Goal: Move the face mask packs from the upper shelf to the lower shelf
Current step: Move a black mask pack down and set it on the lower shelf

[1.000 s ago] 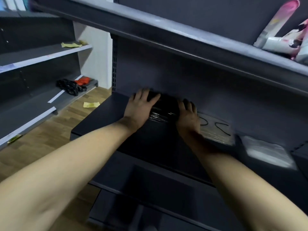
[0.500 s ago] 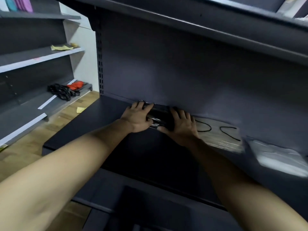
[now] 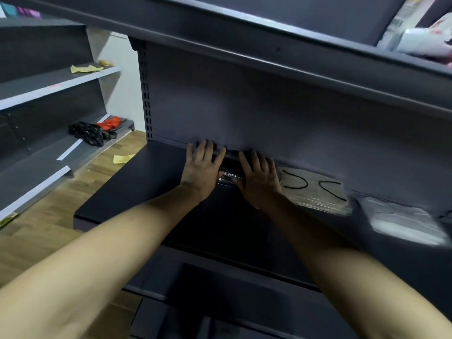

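Observation:
A black face mask pack in shiny wrap lies at the back of the lower shelf, against the rear panel. My left hand rests flat on its left end with fingers spread. My right hand lies flat on its right end. To the right sit a clear pack with black ear loops and a white pack, both blurred. More packs lie on the upper shelf at the top right.
A second shelving unit stands at the left with yellow paper scraps, a black and red bundle and a wooden floor below. Another shelf level lies under my forearms.
Both hands have pushed the black pack back against the rear panel and flattened onto it. The view has tilted, bringing the upper shelf packs back into sight.

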Demonstrator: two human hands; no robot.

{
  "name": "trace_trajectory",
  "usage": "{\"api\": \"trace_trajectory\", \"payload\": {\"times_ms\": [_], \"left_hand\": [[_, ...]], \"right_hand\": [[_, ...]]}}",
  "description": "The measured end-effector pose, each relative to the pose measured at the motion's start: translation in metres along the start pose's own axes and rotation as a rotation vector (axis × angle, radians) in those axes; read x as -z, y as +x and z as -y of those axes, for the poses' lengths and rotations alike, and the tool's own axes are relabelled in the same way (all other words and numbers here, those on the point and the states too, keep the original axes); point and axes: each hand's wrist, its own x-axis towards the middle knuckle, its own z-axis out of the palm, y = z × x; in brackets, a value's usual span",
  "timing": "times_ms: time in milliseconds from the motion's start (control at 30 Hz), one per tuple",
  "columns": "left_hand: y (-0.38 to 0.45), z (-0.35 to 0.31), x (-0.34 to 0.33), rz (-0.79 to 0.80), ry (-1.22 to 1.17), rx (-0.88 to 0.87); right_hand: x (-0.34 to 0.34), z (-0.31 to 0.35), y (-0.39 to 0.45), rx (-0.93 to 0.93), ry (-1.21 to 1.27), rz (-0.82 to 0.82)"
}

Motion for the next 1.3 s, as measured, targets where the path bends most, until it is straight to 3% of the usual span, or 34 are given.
{"api": "trace_trajectory", "payload": {"times_ms": [133,367,500,733,867,1000,1300], "left_hand": [[-0.022,0.001,0.009,-0.014,-0.048,0.015],[-0.071,0.009,0.036,0.061,-0.155,-0.011],[-0.096,-0.001,0.051,0.300,-0.183,-0.090],[-0.113,-0.045,0.091,0.464,-0.247,-0.255],[-0.127,-0.092,0.116,0.464,-0.279,-0.379],[-0.144,-0.153,0.150,0.362,-0.237,-0.496],[-0.233,-0.364,0.224,0.252,-0.155,-0.786]], "right_hand": [[0.016,0.016,-0.021,0.076,0.059,-0.174],[0.027,0.052,-0.080,0.072,0.209,-0.045],[0.044,0.060,-0.115,-0.046,0.281,0.075],[0.083,0.038,-0.184,-0.396,0.255,0.139],[0.108,0.006,-0.238,-0.533,0.218,0.185],[0.133,-0.036,-0.300,-0.679,0.228,0.203],[0.180,-0.129,-0.522,-0.974,0.315,0.129]]}}
